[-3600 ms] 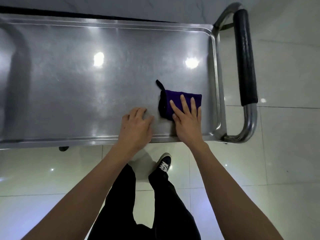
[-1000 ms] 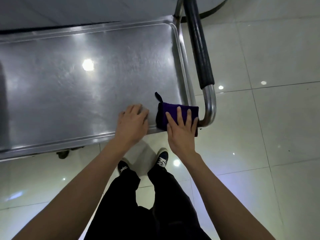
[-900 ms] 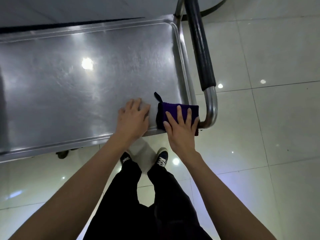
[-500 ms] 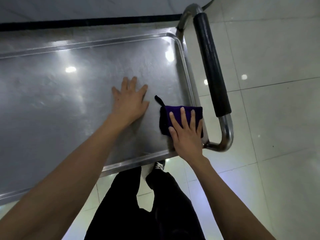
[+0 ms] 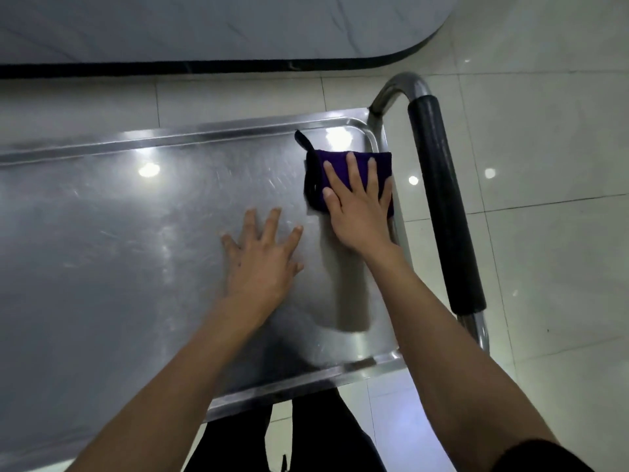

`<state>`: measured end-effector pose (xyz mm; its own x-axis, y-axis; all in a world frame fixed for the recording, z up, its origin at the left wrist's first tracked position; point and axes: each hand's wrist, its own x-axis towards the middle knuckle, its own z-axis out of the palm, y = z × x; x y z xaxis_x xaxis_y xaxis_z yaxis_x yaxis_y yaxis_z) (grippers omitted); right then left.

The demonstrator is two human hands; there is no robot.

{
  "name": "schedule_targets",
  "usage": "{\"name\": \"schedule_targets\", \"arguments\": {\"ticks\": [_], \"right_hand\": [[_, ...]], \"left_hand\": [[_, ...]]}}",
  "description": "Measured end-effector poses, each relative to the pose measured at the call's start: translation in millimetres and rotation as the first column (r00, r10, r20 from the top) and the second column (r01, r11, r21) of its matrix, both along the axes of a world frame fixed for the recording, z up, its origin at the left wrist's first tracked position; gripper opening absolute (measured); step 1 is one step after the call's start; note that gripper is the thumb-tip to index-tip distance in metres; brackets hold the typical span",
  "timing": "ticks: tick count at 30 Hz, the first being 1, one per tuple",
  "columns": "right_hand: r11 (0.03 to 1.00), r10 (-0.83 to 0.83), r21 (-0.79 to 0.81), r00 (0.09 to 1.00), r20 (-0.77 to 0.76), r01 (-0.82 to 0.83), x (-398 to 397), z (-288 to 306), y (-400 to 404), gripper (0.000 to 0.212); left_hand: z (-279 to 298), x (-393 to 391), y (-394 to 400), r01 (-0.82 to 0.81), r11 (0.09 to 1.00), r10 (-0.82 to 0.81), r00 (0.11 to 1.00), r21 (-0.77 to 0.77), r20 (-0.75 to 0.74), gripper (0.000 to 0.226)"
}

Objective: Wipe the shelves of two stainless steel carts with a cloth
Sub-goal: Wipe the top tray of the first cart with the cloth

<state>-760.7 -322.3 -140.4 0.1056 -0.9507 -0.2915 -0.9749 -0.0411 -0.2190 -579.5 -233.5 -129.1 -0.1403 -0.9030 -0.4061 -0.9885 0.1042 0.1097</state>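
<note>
A folded purple cloth [image 5: 384, 163] with a black edge and loop lies near the far right corner of the steel cart's top shelf [image 5: 102, 233]. My right hand [image 5: 357, 202] presses flat on the cloth, fingers straight and spread. Left of it, my left hand [image 5: 262, 257] rests flat on the bare shelf with its fingers splayed. A damp streak runs on the steel from the cloth back toward the near edge.
The cart's push handle [image 5: 442, 206], a steel tube with a black grip, runs along the right end of the shelf. Glossy tiled floor [image 5: 544, 165] surrounds the cart. A pale slab with a dark rounded rim [image 5: 238, 28] lies beyond the far edge.
My right hand has slid the cloth along the right end from the near edge to the far corner. My left hand moved further onto the shelf and spread flat.
</note>
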Motion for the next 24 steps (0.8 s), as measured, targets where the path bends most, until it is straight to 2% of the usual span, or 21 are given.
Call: {"name": "schedule_targets", "arguments": {"ticks": [6,12,17,24], "right_hand": [[0.998,0.052,-0.032,0.999,0.009,-0.052,18.0,-9.0,-87.2,0.055],[0.995,0.078,-0.060,0.997,0.025,-0.077,18.2,-15.7,-99.0,0.057],[0.990,0.111,-0.087,0.994,0.023,-0.109,8.7,-15.2,-58.6,0.055],[0.996,0.086,-0.039,0.995,0.045,-0.084,-14.1,-8.1,70.6,0.056]], "left_hand": [[-4.7,1.1,1.5,-0.019,1.000,0.019,1.000,0.005,-0.001,0.065],[-6.3,-0.3,-0.9,-0.035,0.999,0.035,0.999,0.015,0.015,0.065],[-6.8,4.8,-2.7,-0.060,0.998,0.060,0.998,0.018,-0.019,0.067],[-12.6,10.8,-3.8,-0.035,0.999,0.034,0.999,-0.017,-0.018,0.072]]}}
